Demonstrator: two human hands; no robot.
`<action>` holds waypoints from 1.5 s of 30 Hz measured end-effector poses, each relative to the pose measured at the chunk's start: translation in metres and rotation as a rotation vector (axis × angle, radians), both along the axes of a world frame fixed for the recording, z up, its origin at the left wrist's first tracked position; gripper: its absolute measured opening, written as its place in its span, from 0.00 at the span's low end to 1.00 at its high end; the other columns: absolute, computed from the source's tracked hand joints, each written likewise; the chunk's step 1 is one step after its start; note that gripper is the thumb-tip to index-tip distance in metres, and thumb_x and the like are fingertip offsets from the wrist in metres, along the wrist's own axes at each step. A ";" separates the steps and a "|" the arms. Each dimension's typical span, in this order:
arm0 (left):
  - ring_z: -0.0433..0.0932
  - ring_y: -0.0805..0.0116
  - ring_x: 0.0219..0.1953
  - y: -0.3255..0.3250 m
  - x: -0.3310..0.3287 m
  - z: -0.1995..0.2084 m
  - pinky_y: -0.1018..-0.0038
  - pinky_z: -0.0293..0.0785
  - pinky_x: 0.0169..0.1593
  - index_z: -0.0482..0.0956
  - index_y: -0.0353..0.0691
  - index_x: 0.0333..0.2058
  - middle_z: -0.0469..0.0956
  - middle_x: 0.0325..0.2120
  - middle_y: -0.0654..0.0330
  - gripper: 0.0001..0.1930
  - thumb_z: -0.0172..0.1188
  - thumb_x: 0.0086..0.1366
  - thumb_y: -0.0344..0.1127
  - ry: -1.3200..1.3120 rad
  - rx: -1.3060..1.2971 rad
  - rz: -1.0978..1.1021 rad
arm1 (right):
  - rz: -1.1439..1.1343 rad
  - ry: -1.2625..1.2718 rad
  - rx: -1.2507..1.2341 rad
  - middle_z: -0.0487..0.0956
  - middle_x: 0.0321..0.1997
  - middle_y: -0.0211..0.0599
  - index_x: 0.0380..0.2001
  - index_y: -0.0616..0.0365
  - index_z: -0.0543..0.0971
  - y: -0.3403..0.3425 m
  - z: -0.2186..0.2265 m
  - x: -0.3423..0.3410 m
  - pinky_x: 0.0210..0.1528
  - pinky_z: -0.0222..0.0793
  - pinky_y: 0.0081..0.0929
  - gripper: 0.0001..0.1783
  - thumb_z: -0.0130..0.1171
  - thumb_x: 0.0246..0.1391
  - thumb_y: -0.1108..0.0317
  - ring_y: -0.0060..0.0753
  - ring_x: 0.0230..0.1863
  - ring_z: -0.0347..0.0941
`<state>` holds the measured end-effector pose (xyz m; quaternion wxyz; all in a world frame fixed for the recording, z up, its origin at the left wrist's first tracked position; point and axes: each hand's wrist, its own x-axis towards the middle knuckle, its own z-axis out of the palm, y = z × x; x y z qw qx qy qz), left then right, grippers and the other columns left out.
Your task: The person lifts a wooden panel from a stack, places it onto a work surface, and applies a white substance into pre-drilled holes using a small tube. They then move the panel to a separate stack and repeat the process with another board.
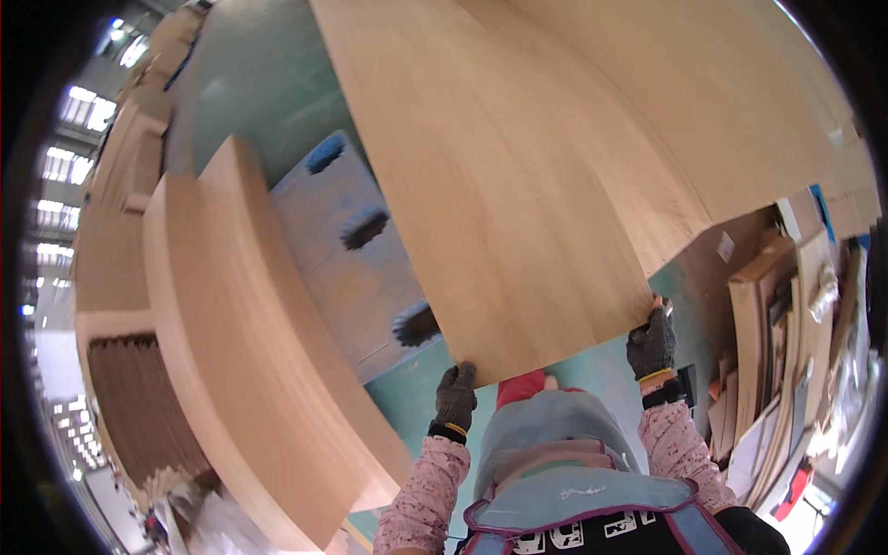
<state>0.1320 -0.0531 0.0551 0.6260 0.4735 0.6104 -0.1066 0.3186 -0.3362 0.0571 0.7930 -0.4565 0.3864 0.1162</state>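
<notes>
A long wood-grain panel [499, 203] stretches away from me, its near end held up at my waist. My left hand [456, 398], in a dark grey knit glove, grips the near left corner with the thumb on top. At the near right corner my right hand [653, 342], gloved the same way, is closed round the edge. The fingers of both hands are partly hidden under the panel. Another wood-grain panel [638, 185] lies beside it on the right, partly overlapped by the held one.
Left stands a stack of wood-grain panels [250, 351] by a blue-grey plastic pallet [342, 250] with oval holes. Large cardboard [740, 102] lies far right. Boards and cardboard pieces [768, 342] lean upright at right. A brown corrugated stack [143, 407] sits far left. The floor [259, 83] is green.
</notes>
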 end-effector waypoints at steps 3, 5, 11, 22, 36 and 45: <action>0.60 0.78 0.13 0.008 -0.019 0.011 0.77 0.56 0.16 0.74 0.37 0.40 0.64 0.15 0.70 0.17 0.59 0.65 0.47 0.035 0.062 0.004 | 0.144 0.101 0.016 0.65 0.20 0.18 0.36 0.44 0.70 -0.007 -0.011 -0.022 0.10 0.49 0.14 0.08 0.56 0.60 0.57 0.14 0.10 0.53; 0.60 0.78 0.14 0.010 -0.034 0.012 0.78 0.57 0.17 0.74 0.38 0.39 0.64 0.16 0.70 0.17 0.58 0.65 0.48 0.087 0.103 -0.129 | 0.192 0.142 0.036 0.65 0.20 0.17 0.37 0.44 0.71 -0.014 -0.024 -0.031 0.10 0.49 0.15 0.08 0.57 0.60 0.58 0.13 0.10 0.54; 0.61 0.78 0.15 0.000 -0.084 0.000 0.77 0.58 0.18 0.75 0.40 0.38 0.65 0.18 0.70 0.18 0.58 0.64 0.50 0.101 0.153 -0.190 | 0.449 0.087 0.013 0.65 0.21 0.17 0.37 0.47 0.71 -0.038 -0.047 -0.059 0.12 0.49 0.14 0.09 0.59 0.58 0.60 0.13 0.12 0.54; 0.77 0.50 0.46 0.003 -0.150 0.009 0.63 0.70 0.48 0.75 0.32 0.45 0.79 0.40 0.43 0.32 0.50 0.61 0.61 0.434 0.200 -0.383 | 0.994 0.094 -0.306 0.66 0.20 0.18 0.34 0.47 0.71 -0.037 -0.059 -0.091 0.10 0.49 0.14 0.07 0.55 0.60 0.60 0.12 0.11 0.55; 0.74 0.68 0.22 0.011 -0.164 0.011 0.68 0.70 0.29 0.77 0.39 0.42 0.76 0.22 0.60 0.31 0.54 0.59 0.65 0.319 0.155 -0.241 | 1.108 0.406 -0.135 0.73 0.30 0.19 0.48 0.50 0.73 -0.005 -0.020 -0.064 0.16 0.57 0.17 0.14 0.53 0.60 0.61 0.14 0.19 0.61; 0.70 0.47 0.56 0.012 -0.177 -0.029 0.58 0.65 0.56 0.73 0.41 0.52 0.75 0.49 0.47 0.34 0.51 0.60 0.65 0.395 0.017 -0.200 | 1.651 0.091 -0.436 0.69 0.27 0.26 0.37 0.52 0.72 0.022 -0.004 -0.055 0.28 0.65 0.26 0.10 0.51 0.61 0.58 0.23 0.26 0.65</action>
